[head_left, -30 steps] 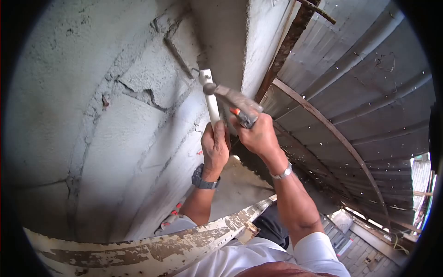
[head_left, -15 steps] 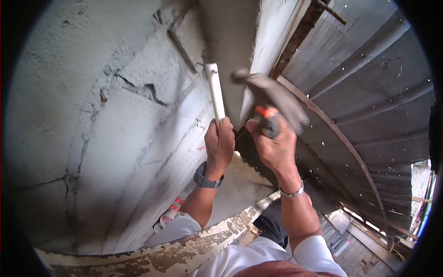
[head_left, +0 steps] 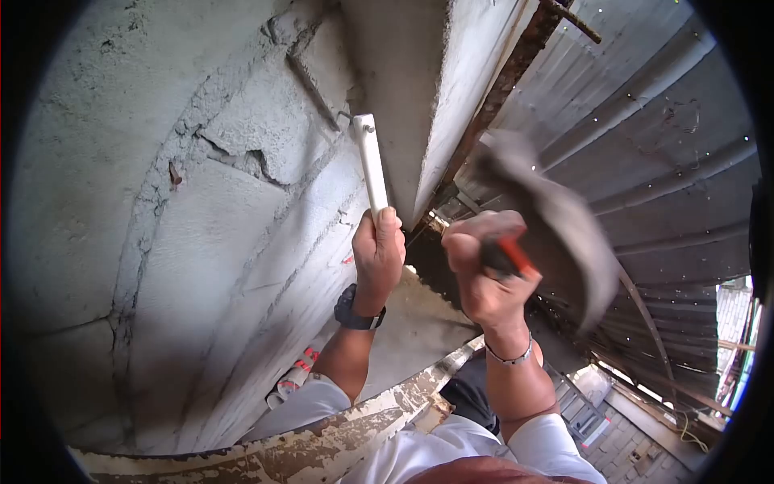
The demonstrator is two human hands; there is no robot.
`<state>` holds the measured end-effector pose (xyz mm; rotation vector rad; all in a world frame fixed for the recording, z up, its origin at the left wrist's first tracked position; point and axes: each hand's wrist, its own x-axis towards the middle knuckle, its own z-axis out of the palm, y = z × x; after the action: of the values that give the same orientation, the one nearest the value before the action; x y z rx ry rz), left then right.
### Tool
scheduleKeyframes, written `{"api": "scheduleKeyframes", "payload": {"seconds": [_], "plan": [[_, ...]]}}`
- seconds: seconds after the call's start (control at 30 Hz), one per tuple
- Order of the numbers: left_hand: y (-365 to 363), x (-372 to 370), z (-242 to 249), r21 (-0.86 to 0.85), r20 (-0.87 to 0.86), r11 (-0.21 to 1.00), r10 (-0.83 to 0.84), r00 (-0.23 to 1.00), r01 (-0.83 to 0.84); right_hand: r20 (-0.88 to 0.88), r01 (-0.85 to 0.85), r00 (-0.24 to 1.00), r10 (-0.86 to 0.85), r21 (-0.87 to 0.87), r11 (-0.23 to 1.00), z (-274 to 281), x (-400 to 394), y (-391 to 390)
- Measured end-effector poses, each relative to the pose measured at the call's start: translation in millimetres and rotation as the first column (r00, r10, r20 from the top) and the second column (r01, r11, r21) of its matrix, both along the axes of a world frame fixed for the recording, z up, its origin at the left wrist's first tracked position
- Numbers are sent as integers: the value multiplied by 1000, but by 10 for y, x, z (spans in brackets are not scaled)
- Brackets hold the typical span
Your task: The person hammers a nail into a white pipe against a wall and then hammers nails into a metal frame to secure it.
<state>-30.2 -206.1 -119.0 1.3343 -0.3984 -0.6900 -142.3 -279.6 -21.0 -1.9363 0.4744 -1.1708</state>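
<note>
My left hand (head_left: 379,254) is wrapped round the lower end of a white bar (head_left: 372,165). The bar stands nearly upright, and a small nail or pin shows at its top end, close to the wall. My right hand (head_left: 493,270) grips the black and orange handle (head_left: 509,256) of a hammer. The hammer's head (head_left: 556,218) is blurred by motion and lies to the right of the bar, apart from it.
A cracked plaster wall (head_left: 193,266) fills the left, with a concrete column (head_left: 399,73) beside it. Corrugated metal sheets (head_left: 669,161) cover the right. A peeling beam (head_left: 322,440) crosses below my arms, and a ladder (head_left: 579,410) is at lower right.
My right hand and the hammer have moved right, away from the white bar, and the hammer has turned. My left hand and the bar have shifted only slightly.
</note>
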Motion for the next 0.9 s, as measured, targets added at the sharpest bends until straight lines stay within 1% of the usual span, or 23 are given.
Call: {"api": "scheduleKeyframes", "payload": {"seconds": [0.03,0.1,0.13,0.17,0.2,0.23,0.3,0.33,0.37,0.4,0.43,0.47,0.5,0.53,0.57,0.6,0.67,0.7,0.73,0.77,0.8,0.83,0.9], "plan": [[6,-7,-1,-24,-11,1000,6,1000,-7,310,-166,947,80,262,951,42,72,13],[29,-11,60,-13,-35,1000,11,999,-11,436,-76,900,11,133,988,-192,258,-10],[34,-15,92,52,12,998,19,1000,-20,-66,62,995,-71,-121,991,-425,214,-150],[26,-14,115,114,62,993,21,998,-28,-243,91,966,-87,5,996,-471,350,-184],[24,10,47,58,49,998,20,999,-23,-399,96,916,-26,158,983,-456,301,-215],[-8,50,100,57,62,998,11,998,-14,-529,122,846,63,308,943,-390,288,-241],[11,-18,138,142,20,988,51,998,-53,-328,97,944,33,373,923,-144,148,-144],[-1,-14,100,68,-8,997,35,999,-35,-174,46,984,-38,37,998,-137,57,-126],[-41,14,65,60,-5,998,34,999,-34,-242,118,968,-71,183,976,-19,-40,-41],[0,4,33,22,-39,1000,17,999,-16,124,-84,991,46,322,943,37,0,-17],[22,10,25,-25,-65,1000,-1,998,-1,489,-316,865,108,367,875,67,68,-20],[23,0,44,-5,-62,1000,9,998,-9,568,-397,801,191,265,879,-30,101,-74],[22,-1,57,-9,-60,1000,8,998,-9,569,-398,800,192,261,880,-190,200,-124],[22,-7,64,46,0,999,24,1000,-24,205,-143,973,104,187,972,-366,322,-170],[18,-5,63,98,62,994,32,998,-38,-166,82,983,-79,13,997,-443,365,-196],[-1,55,105,82,-53,996,27,998,-23,-155,96,983,-94,10,995,-420,325,-211],[-66,102,176,91,-41,996,24,999,-20,-440,156,898,5,330,931,-340,288,-229],[-21,41,181,122,-68,992,37,997,-29,-333,124,943,6,369,921,-204,224,-165],[-30,41,122,60,-45,998,17,999,-15,-234,110,971,-55,229,967,-126,128,-101],[-80,53,89,53,-44,999,13,999,-11,-110,112,988,-104,72,991,-74,77,-85],[-66,24,68,11,-38,1000,7,999,-7,128,-28,992,9,152,988,-47,106,-106],[-54,23,61,-36,-24,999,4,1000,-5,269,-108,962,46,220,969,-39,148,-99],[-36,24,91,-43,-21,999,-10,1000,9,-45,40,998,-42,-48,998,-152,207,-162]]}}
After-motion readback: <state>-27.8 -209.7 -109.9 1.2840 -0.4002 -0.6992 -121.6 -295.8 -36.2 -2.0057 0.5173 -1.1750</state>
